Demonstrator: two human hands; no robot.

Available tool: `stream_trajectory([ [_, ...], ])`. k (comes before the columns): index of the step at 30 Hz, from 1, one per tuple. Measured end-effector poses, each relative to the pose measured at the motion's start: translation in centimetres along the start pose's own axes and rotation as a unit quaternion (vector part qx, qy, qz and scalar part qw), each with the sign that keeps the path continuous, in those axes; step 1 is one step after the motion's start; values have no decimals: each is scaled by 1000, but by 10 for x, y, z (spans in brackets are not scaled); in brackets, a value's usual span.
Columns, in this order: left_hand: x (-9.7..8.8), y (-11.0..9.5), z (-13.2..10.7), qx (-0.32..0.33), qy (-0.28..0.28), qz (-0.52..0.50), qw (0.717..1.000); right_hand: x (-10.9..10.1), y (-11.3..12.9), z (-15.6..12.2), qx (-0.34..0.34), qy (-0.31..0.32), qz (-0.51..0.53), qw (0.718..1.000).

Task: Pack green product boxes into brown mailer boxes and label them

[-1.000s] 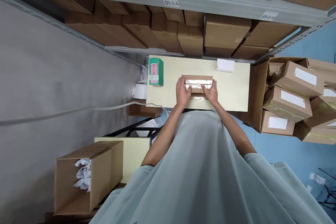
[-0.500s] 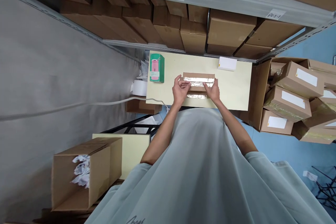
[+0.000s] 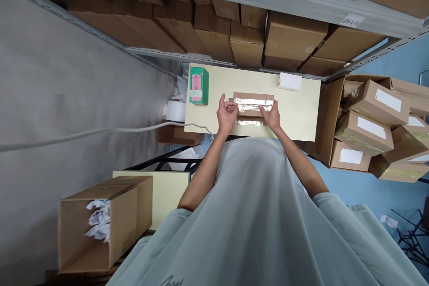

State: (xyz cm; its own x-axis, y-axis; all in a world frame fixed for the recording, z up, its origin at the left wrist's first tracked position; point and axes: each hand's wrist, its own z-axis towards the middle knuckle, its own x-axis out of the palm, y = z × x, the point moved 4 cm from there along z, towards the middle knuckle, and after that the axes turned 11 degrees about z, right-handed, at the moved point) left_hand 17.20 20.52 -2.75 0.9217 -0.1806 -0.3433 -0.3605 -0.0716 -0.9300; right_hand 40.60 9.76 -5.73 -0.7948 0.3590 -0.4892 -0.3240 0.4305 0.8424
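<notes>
A small brown cardboard box (image 3: 254, 98) lies on the cream tabletop, with shiny clear tape along its flaps. My right hand (image 3: 272, 116) grips its right end, the thumb pressed on the taped front and the fingers around the far side. At the left end is my left hand (image 3: 227, 115), its fingers curled together by the box's edge and one finger pointing up. Whatever may be pinched there is too small to make out. To the left stands a green box (image 3: 203, 86) with a pink picture. A white box (image 3: 290, 81) lies at the back right.
Shelving (image 3: 301, 11) with cardboard boxes rises behind the table (image 3: 301, 120). On the right, a large carton (image 3: 326, 120) holds several labelled boxes. A white cable (image 3: 144, 129) runs in from the left, near a white roll (image 3: 175, 111). An open carton (image 3: 124, 219) with crumpled paper stands lower left.
My left hand has shifted slightly left, its fingertips drawing off the taped face towards the box's left edge. My right hand keeps its grip, and the box stays in place.
</notes>
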Motion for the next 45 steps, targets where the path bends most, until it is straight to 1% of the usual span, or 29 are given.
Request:
stream_trajectory([
  [4,0,0,1,1,-2,6,1000,-1,1,-1,17,1,5,1000],
  [13,0,-5,0,-1,-9,25,1000,0,1,-2,6,-2,0,1000],
  [20,-1,-8,-2,-4,-8,19,1000,0,1,-2,-1,3,-1,1000],
  [24,-2,-7,-3,-5,-9,18,1000,0,0,-2,5,4,-8,1000],
  [31,-4,1,1,-13,-12,-1,1000,-1,3,-2,9,0,11,1000],
  [37,-7,-2,0,-13,-15,11,1000,-1,4,-3,9,1,11,1000],
  [45,-14,-6,-1,-7,-53,33,998,0,2,-2,1,-1,-2,1000],
])
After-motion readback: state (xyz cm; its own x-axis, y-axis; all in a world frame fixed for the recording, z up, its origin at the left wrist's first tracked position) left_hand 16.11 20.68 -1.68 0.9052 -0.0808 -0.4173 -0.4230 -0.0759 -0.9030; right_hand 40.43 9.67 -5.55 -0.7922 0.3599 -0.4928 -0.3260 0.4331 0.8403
